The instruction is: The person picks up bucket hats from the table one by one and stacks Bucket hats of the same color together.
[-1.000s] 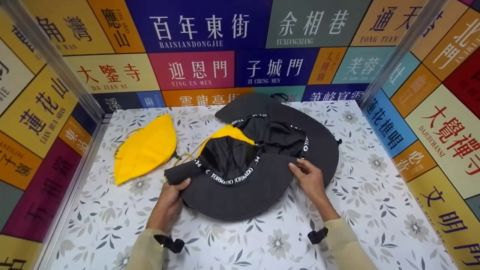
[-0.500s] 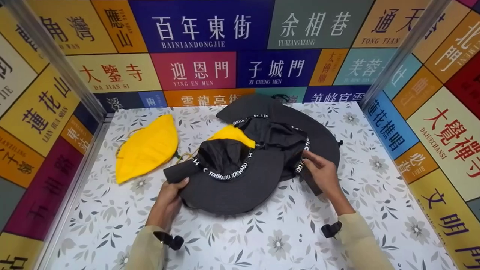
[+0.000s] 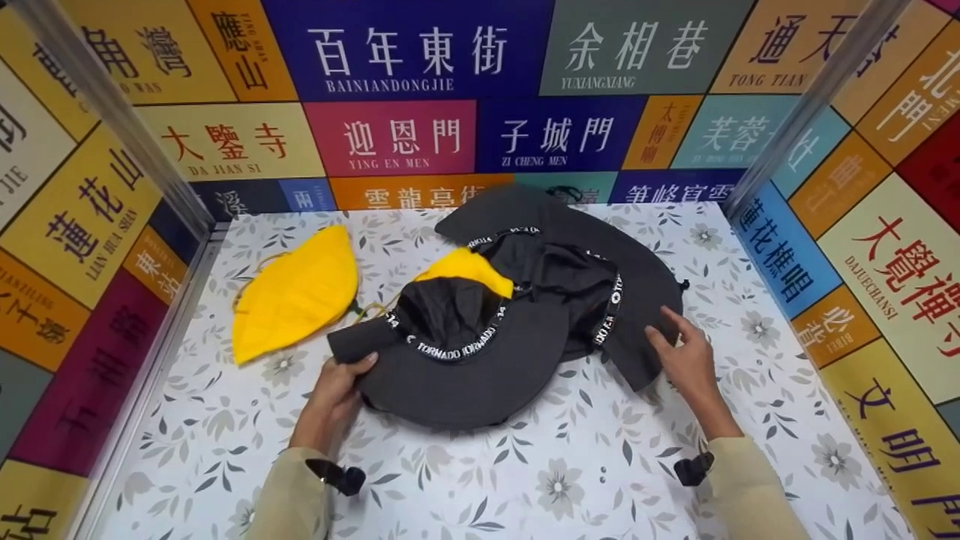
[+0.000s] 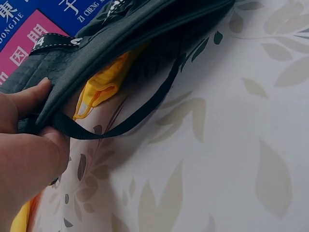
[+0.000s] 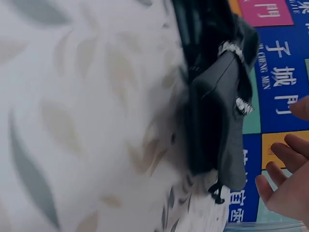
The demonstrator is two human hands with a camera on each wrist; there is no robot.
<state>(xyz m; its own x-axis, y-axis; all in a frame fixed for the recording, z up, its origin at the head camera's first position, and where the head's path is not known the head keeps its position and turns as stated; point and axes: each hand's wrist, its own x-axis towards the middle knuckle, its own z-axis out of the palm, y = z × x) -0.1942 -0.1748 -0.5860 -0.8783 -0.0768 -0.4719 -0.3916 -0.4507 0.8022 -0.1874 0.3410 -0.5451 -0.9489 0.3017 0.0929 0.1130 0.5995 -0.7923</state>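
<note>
My left hand (image 3: pixel 330 394) pinches the left end of the brim of a dark grey sun hat (image 3: pixel 465 390), thumb on top. This hat lies crown-hollow up, with a TORNADO band inside. In the left wrist view a black strap (image 4: pixel 133 123) loops below the brim, and yellow fabric (image 4: pixel 106 82) with a cord shows under it. Behind and to the right lies a second dark grey sun hat (image 3: pixel 641 270), partly covered by the first. My right hand (image 3: pixel 690 367) is beside its brim, fingers apart and holding nothing; the right wrist view shows a gap between fingers and hat.
A folded yellow hat (image 3: pixel 300 289) with a cord lies at the left. More yellow fabric (image 3: pixel 469 268) pokes out between the two grey hats. The flower-patterned table (image 3: pixel 517 502) is closed in by panels (image 3: pixel 390 139) with printed signs at the back and sides.
My right hand has let go of the front hat's brim, passed over the rear hat's brim edge and drawn back to the right. The front hat's right side has dropped; my left hand keeps its hold.
</note>
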